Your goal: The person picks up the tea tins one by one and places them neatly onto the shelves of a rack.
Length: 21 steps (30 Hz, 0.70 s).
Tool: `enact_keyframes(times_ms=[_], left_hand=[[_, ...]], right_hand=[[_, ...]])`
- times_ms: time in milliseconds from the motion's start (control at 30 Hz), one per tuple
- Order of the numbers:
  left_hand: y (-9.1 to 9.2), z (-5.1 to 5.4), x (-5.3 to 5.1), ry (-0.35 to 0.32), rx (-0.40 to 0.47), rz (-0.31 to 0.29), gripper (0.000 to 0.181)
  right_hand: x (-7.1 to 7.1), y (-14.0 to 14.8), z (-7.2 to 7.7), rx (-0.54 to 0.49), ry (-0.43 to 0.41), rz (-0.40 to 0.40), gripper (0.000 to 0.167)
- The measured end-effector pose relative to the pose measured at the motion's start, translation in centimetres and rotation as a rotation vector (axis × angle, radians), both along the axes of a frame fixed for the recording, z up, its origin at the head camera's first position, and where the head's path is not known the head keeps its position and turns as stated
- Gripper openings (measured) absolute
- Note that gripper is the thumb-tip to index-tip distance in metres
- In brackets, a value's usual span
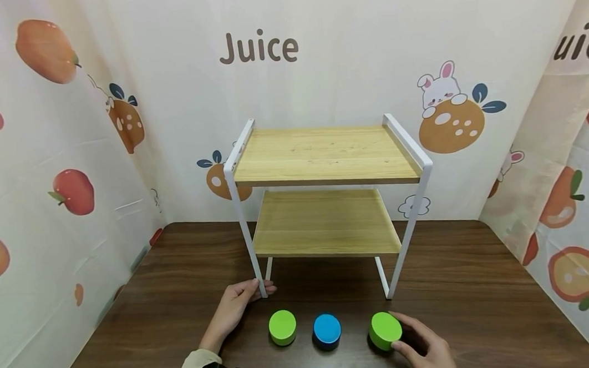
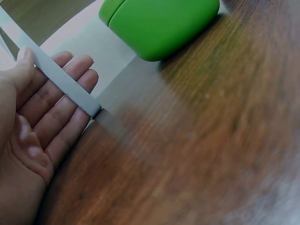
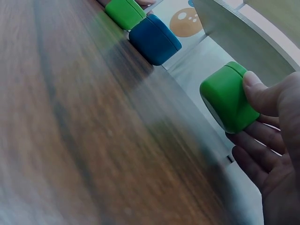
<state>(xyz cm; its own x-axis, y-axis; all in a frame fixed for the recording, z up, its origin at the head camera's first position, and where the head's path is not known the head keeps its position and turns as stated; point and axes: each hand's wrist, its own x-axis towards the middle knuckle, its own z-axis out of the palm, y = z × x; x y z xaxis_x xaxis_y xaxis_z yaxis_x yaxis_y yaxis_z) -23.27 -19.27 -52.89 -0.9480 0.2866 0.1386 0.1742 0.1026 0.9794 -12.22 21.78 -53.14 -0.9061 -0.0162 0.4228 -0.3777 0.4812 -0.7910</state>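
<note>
My left hand (image 1: 240, 301) holds the front left leg of a two-tier shelf (image 1: 326, 221) near its foot. In the left wrist view the thumb lies at one side of the white leg (image 2: 65, 84), and the fingers extend behind it. My right hand (image 1: 425, 346) pinches a round green lidded container (image 1: 385, 330) between thumb and fingers. In the right wrist view this green container (image 3: 229, 101) is just off the table, its pale underside partly showing. A blue lidded container (image 1: 327, 331) and another green container (image 1: 282, 327) stand on the table between my hands.
The shelf has white metal side frames and two wooden boards, and stands on a dark brown wooden table (image 1: 147, 325). A printed fabric backdrop (image 1: 319, 82) with fruit and rabbit pictures encloses the table at the back and both sides.
</note>
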Motion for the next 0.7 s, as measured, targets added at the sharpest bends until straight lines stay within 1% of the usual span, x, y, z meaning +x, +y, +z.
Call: enact_keyframes(times_ms=[100, 200, 367, 533, 700], left_hand=[[0.05, -0.02, 0.00, 0.003, -0.003, 0.013, 0.047], [0.16, -0.06, 0.02, 0.003, -0.006, 0.024, 0.048], [0.45, -0.10, 0.01, -0.001, -0.007, 0.028, 0.047], [0.37, -0.04, 0.09, -0.008, -0.002, 0.028, 0.047], [0.29, 0.02, -0.01, -0.006, 0.003, 0.028, 0.046]], right_hand=[[0.03, -0.07, 0.20, -0.033, -0.037, -0.010, 0.049], [0.06, -0.11, 0.29, -0.045, -0.052, -0.013, 0.048], [0.17, 0.09, 0.10, -0.036, -0.029, -0.020, 0.048], [0.11, 0.07, -0.15, -0.029, -0.006, -0.018, 0.048], [-0.05, -0.03, -0.03, -0.027, 0.006, -0.022, 0.048]])
